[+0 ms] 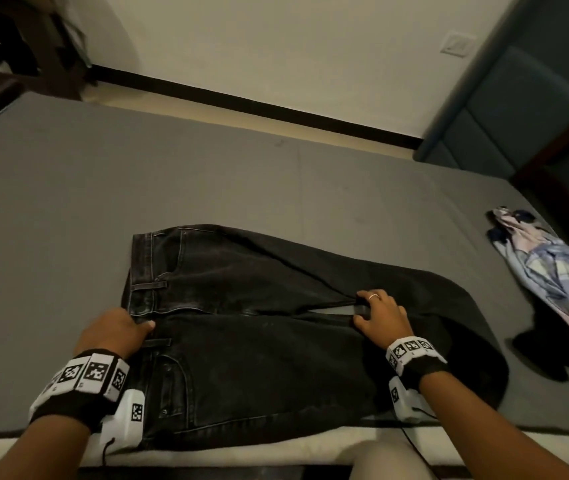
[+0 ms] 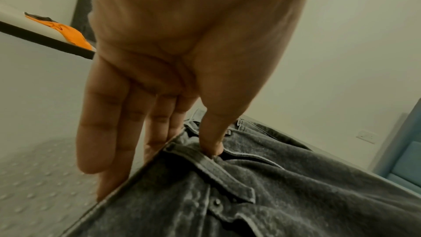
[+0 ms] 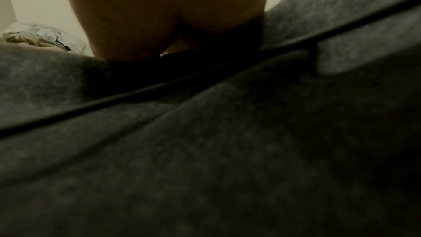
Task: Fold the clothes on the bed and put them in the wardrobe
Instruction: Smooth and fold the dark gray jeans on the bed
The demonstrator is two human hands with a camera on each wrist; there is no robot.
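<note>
Black faded denim jeans (image 1: 262,344) spread flat on grey-sheeted bed (image 1: 68,202), near its front edge, waistband to the left, legs running off to the right; far leg angled away from near leg, a sliver of sheet showing in the split between them; near-side leg ends curving round toward bed's front edge. Left hand (image 1: 117,332) at waistband, at the meeting of the two halves; in left wrist view, thumb (image 2: 214,136) pressed down on top of band beside a belt loop, four fingers (image 2: 114,132) straight and tucked under the band's edge, so pinching the waistband between thumb and fingers. Right hand (image 1: 380,315), thin ring on one finger, at the crotch where legs part; fingers curled over the inner seam fold, thumb below it, grasping that fold of denim; right wrist view dark and close, only heel of hand and grey cloth showing, fingers hidden there. White marker-patterned bands on black cuffs round both wrists. Crumpled blue-and-white plaid shirt (image 1: 560,271) lying at right edge of bed, well apart from jeans. Teal padded headboard (image 1: 518,98) at far right; cream wall (image 1: 276,46) with black skirting beyond bed; dark wooden furniture (image 1: 23,46) at far left.
</note>
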